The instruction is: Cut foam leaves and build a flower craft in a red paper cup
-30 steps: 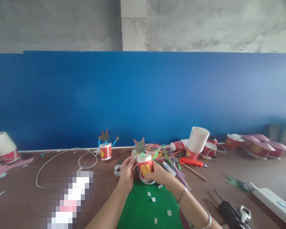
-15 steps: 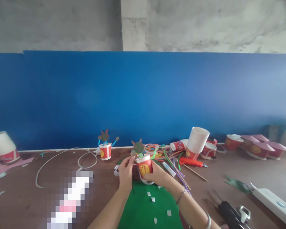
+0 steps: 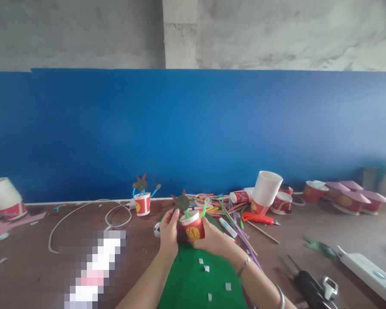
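My right hand [image 3: 212,235] is wrapped round the right side of a red and white paper cup figure [image 3: 193,228] with a yellow emblem. From the cup rises a brown and green eared head [image 3: 182,203] on green stems, with a green arm [image 3: 204,207] bent upward at the right. My left hand [image 3: 169,231] is closed at the figure's left side, its thumb and finger pinched by the head and rim; the exact part between them is hidden. Below lies a green sheet [image 3: 199,285] with several white scraps. A similar cup figure with blue arms [image 3: 143,204] stands further left.
Coloured stems [image 3: 218,204], a glue stick [image 3: 228,227] and an orange cutter [image 3: 257,219] lie behind my right hand. Stacked white cups [image 3: 267,189] stand there. Pink-topped cups [image 3: 352,201], a black-handled tool [image 3: 310,287] and a white power strip [image 3: 366,274] are at right. A white cable [image 3: 61,218] curls left.
The cup figure has tilted and shifted slightly left, its head leaning left. My right hand has moved with it, and my left fingers have come nearer the head.
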Motion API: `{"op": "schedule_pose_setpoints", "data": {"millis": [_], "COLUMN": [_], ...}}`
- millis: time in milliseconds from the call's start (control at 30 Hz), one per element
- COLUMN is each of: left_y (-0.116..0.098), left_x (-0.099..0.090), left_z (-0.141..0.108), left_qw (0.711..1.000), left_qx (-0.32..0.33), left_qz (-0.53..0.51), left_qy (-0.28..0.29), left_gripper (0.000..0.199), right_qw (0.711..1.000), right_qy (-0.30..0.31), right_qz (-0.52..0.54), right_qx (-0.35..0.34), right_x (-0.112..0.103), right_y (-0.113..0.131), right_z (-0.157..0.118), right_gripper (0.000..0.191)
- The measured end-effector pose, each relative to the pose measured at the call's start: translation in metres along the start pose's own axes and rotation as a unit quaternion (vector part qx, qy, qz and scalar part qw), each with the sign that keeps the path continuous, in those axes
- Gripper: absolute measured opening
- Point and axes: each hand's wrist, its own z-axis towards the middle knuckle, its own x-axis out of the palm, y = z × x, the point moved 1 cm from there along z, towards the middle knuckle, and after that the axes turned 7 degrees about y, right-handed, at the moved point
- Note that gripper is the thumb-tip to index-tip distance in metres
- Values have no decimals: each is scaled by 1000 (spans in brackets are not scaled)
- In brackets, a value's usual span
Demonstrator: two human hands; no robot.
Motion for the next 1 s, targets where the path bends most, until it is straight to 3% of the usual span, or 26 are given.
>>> {"op": "schedule_pose_setpoints", "data": {"millis": [167, 333, 467, 633, 767, 900, 1000], "left_y": [-7, -7, -7, -9, -12, -11, -7], "left_x": [4, 5, 6, 14, 18, 18, 16], "left_z": [-2, -4, -7, -14, -18, -19, -18], "left_qw": [1000, 999, 999, 995, 992, 990, 990], "left_qx": [10, -7, -23, -45, -33, -35, -41], "left_qz": [22, 33, 35, 67, 92, 93, 84], "left_qy": [-7, -15, 1, 59, 78, 97, 101], "left_gripper": [24, 29, 29, 26, 24, 22, 22], "right_qw": [992, 958, 941, 961, 969, 971, 982], "right_qy": [34, -107, -123, -120, -133, -105, -100], "right_qz": [114, 262, 310, 243, 196, 205, 145], "right_qx": [-51, -52, -64, -52, -72, -68, -70], "right_x": [-8, -29, -33, -28, -28, -27, -28], "right_y": [11, 20, 14, 14, 16, 16, 13], "right_z": [-1, 1, 4, 6, 5, 4, 5], "right_gripper": [36, 47, 42, 36, 30, 27, 22]}}
